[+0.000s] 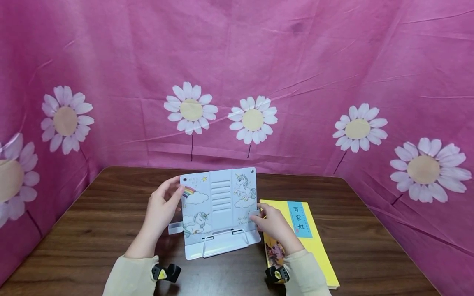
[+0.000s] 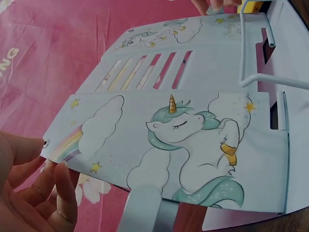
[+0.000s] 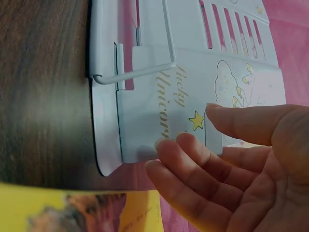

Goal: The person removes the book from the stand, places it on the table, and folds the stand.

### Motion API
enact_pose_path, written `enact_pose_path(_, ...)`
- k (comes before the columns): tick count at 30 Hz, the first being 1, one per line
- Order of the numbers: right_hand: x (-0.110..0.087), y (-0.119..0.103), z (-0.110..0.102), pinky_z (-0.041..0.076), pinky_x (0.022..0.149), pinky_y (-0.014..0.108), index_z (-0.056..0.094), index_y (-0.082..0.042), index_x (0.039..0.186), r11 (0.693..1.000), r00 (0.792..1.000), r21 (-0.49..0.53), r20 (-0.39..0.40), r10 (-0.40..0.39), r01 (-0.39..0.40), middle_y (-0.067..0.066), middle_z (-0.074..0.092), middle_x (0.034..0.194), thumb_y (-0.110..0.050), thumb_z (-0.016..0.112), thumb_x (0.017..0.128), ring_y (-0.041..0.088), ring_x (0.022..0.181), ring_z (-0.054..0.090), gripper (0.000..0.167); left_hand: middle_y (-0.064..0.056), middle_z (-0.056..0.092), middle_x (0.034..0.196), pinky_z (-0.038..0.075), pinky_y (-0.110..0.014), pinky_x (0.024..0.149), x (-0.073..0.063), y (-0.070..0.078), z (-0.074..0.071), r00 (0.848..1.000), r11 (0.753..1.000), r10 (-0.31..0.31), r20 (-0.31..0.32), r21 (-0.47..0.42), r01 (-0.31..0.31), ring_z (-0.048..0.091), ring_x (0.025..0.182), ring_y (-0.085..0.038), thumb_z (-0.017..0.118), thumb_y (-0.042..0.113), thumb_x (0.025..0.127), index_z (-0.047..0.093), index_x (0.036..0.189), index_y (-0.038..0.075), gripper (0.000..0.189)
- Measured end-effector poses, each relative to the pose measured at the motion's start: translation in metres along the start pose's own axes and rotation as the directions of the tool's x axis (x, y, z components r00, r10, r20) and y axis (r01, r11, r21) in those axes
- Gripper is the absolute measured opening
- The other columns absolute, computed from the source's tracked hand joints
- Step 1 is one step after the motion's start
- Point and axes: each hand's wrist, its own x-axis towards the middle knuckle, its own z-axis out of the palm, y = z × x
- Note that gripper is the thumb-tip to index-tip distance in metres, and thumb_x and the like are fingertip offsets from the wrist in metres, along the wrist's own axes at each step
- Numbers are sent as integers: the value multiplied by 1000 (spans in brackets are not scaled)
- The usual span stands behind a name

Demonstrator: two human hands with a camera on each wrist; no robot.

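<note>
A white book stand [image 1: 224, 220] printed with unicorns, clouds and a rainbow stands tilted back above the table, its slotted panel facing me. My left hand [image 1: 159, 211] grips its upper left edge, thumb at the corner and fingers behind. Below that hand a pale side tab [image 1: 175, 228] sticks out to the left. At the lower right edge, my right hand [image 1: 275, 224] pinches the other side tab [image 3: 213, 133] between thumb and fingers. A white wire holder [image 1: 226, 249] projects from the stand's bottom ledge.
A yellow book [image 1: 320, 257] with a blue title strip lies on the brown wooden table [image 1: 370, 246], partly under my right hand and forearm. Behind the table hangs a pink cloth [image 1: 296, 53] with white flowers.
</note>
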Motion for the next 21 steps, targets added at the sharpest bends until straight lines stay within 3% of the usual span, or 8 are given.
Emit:
enact_pose_path(9, 0, 0, 0, 56, 66, 28, 49, 5, 140, 1000, 1000, -15, 1, -26, 26, 6, 60, 87, -19, 68, 94, 13, 71, 61, 55, -21, 65, 115, 52, -22, 54, 0, 0, 0, 999, 1000, -2, -37, -15, 1, 53, 66, -7, 58, 17, 100, 59, 134, 4, 36)
enact_pose_path(21, 0, 0, 1, 49, 67, 28, 48, 0, 143, 999, 1000, -18, 3, -29, 29, 3, 61, 91, -24, 68, 93, 17, 86, 57, 59, -22, 66, 107, 52, -22, 52, -2, 2, -1, 998, 1000, 25, -62, -8, -26, 53, 64, -7, 59, 14, 99, 61, 128, 2, 31)
